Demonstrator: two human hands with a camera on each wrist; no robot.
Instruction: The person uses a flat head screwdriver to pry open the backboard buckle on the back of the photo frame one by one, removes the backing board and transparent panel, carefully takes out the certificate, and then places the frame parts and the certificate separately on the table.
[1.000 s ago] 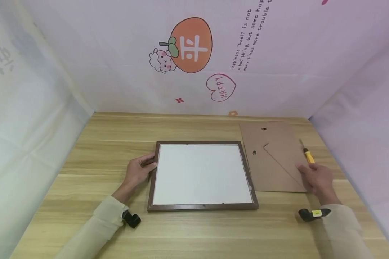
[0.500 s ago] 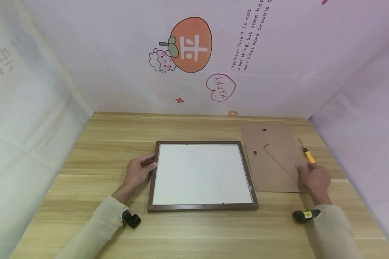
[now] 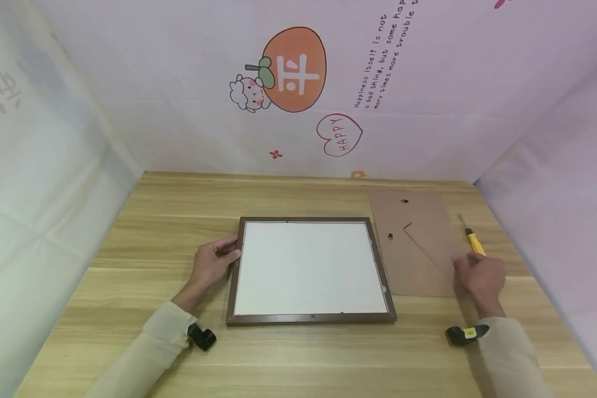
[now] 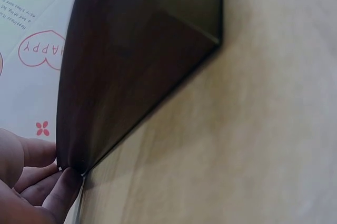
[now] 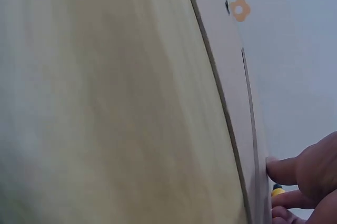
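Note:
A brown picture frame (image 3: 311,318) lies face down in the middle of the table, with a white sheet (image 3: 310,268) filling its opening. At its left side, my left hand (image 3: 214,264) pinches the rim between thumb and fingers. The left wrist view shows this grip on the dark frame edge (image 4: 116,77). To the right of the frame lies a brown backing board (image 3: 420,260), with small dark hangers and a diagonal slit. My right hand (image 3: 481,276) holds the board's right edge, thumb on top, and covers its lower right corner.
A yellow-handled screwdriver (image 3: 474,239) lies just beyond the right hand, its shaft pointing away and its handle end partly hidden. The wooden table (image 3: 298,365) is bounded by a printed white sheet (image 3: 189,110) at the back and by hanging sheets on both sides.
My right hand has shifted slightly left and nearer along the backing board's edge, and the board has slid a little toward me. The left hand and picture frame have not moved.

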